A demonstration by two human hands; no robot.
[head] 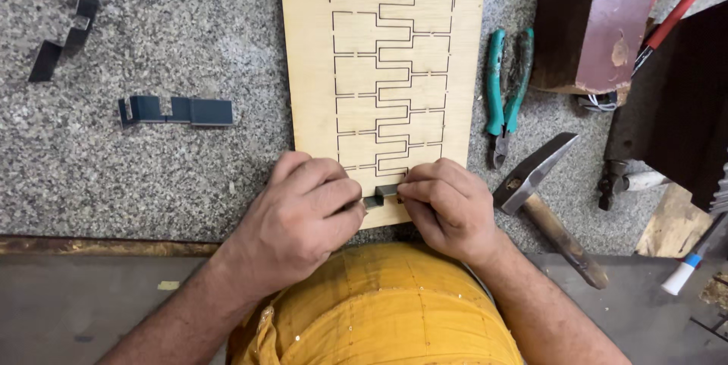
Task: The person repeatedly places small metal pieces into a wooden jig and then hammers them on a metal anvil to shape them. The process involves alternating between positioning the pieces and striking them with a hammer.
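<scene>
Both hands pinched shut: our left hand (299, 213) and right hand (447, 209) grip a small bent metal strip (381, 194) between them, at the board's (311, 69) six o'clock edge. Its long axis seems to run nine to three. Hammer (542, 198) and pliers (506, 92) lie at three; bent strips (176, 111) at ten.

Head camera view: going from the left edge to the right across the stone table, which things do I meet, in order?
Bent dark metal strip → stepped blue-grey metal strip → plywood board with cut slots → green-handled pliers → hammer → white marker. Both hands pinch a small metal piece at the board's near edge.
</scene>
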